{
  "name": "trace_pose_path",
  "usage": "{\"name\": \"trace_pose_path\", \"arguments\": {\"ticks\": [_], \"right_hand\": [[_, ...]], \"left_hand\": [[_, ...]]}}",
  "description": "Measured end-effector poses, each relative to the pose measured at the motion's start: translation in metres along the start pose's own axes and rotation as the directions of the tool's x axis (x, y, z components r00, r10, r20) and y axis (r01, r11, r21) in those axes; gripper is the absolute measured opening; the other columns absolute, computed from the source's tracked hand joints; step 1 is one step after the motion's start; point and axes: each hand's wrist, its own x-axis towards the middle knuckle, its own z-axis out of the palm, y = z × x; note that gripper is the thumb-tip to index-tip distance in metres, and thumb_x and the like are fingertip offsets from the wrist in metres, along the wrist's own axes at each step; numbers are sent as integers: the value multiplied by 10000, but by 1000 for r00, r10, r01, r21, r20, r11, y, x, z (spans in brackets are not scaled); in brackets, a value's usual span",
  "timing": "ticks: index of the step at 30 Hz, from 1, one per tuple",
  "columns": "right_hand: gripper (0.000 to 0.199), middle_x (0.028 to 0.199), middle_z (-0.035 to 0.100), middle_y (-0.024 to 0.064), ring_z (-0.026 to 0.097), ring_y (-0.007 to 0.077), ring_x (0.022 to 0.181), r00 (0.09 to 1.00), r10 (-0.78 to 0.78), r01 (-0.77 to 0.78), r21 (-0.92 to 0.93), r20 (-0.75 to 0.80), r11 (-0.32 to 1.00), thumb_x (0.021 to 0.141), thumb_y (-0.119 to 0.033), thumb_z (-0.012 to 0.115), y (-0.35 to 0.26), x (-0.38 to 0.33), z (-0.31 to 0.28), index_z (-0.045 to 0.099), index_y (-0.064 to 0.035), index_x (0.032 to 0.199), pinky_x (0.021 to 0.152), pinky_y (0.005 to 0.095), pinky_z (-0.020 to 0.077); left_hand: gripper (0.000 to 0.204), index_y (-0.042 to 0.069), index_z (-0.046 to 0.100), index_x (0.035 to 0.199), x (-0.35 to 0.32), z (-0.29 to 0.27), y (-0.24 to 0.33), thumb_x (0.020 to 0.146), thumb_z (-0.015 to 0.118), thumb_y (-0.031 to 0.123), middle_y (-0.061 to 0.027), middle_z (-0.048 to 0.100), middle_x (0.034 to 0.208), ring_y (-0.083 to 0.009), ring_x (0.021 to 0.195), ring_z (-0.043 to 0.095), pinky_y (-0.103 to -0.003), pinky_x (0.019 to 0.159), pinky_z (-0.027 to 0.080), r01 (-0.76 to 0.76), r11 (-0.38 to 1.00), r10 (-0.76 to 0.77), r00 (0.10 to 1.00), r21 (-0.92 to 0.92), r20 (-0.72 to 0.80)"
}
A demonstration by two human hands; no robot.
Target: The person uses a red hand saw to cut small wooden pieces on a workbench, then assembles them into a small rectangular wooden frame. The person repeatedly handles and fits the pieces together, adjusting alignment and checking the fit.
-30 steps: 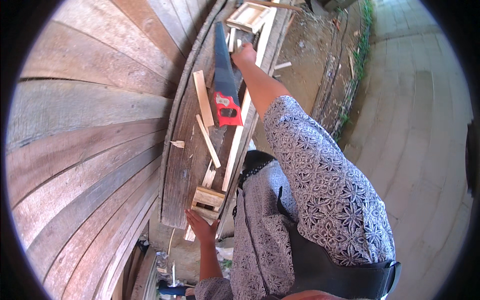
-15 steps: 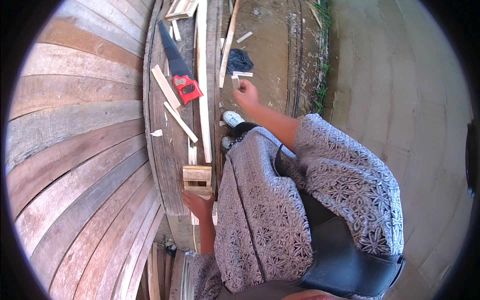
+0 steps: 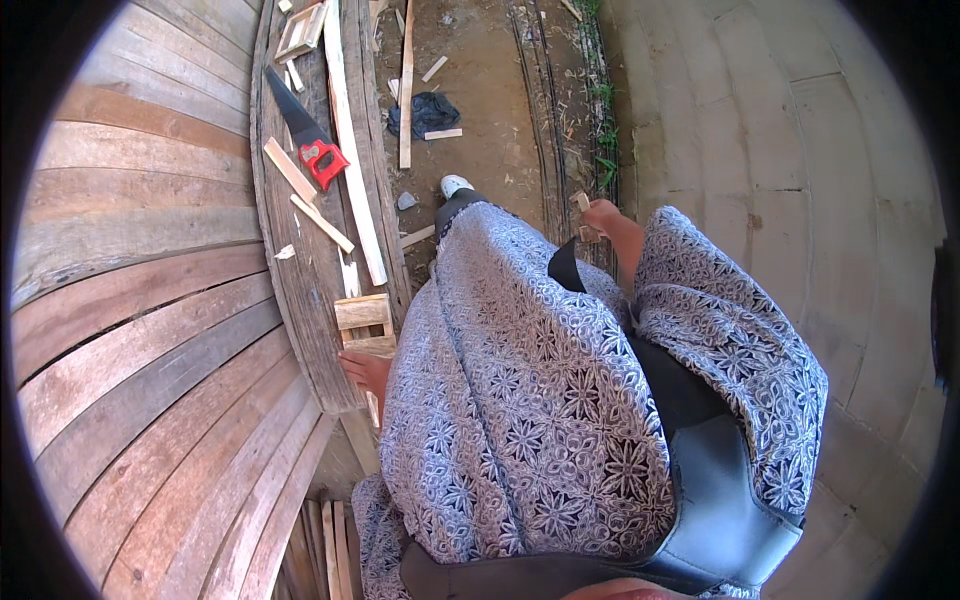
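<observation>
A small rectangular wooden frame (image 3: pixel 362 313) lies on the weathered plank bench at the left. My left hand (image 3: pixel 368 371) is at the frame's near edge, its fingers along the near crosspiece; my garment hides the wrist. Out to the right, away from the bench, my right hand (image 3: pixel 606 217) is closed on a small pale wood block (image 3: pixel 581 201). Another bit of wood (image 3: pixel 590 235) shows just below those fingers; whether it is held too, I cannot tell.
On the bench (image 3: pixel 285 225) lie a red-handled saw (image 3: pixel 322 160), a long pale strip (image 3: pixel 350 150), short offcuts (image 3: pixel 290 170) and another wooden frame (image 3: pixel 301 32). A dark crumpled bag (image 3: pixel 432 112) and wood scraps are on the dirt. A plank wall (image 3: pixel 150 240) borders the left.
My right hand has swung right and toward me from above the dirt, with the wood block in it. My body and view have shifted; my left hand stays at the wooden frame.
</observation>
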Motion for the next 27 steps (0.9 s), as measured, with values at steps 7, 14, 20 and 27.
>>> {"name": "trace_pose_path", "arguments": {"ticks": [7, 14, 20, 27], "right_hand": [[261, 776, 637, 52, 584, 174, 560, 960, -190, 88, 418, 208, 904, 842, -114, 585, -60, -5, 12, 681, -75, 1082, 416, 369, 423], [235, 780, 634, 47, 593, 157, 596, 879, -450, 355, 412, 159, 839, 859, -80, 524, -161, -26, 9, 657, -57, 1051, 487, 331, 452], [287, 810, 637, 41, 592, 158, 618, 850, -508, 384, 496, 139, 779, 857, -64, 506, -198, -39, 21, 653, -61, 1104, 508, 328, 458], [250, 781, 641, 52, 620, 164, 671, 898, -419, 277, 566, 136, 777, 853, -102, 541, -169, -22, 60, 675, -66, 1061, 554, 344, 484]], "left_hand": [[1297, -22, 129, 1543, 0, -19, 17, 624, 874, 508, -199, 282, 1546, -391, 1429, 272, -577, 1119, 282, 26, 992, -11, 993, -123, 120], [573, 140, 339, 1497, 6, 7, 12, 968, 537, 234, -78, 459, 1433, -257, 1331, 438, -483, 1067, 378, 60, 997, -66, 991, -55, -113], [1359, -1, 124, 1548, 16, 9, -6, 576, 895, 553, -189, 302, 1510, -377, 1394, 285, -609, 1086, 253, 31, 986, -13, 994, -163, 108], [1420, 12, 82, 1557, 24, 32, -13, 542, 898, 578, -197, 249, 1533, -411, 1413, 235, -638, 1086, 239, -12, 985, 16, 999, -169, 27]]}}
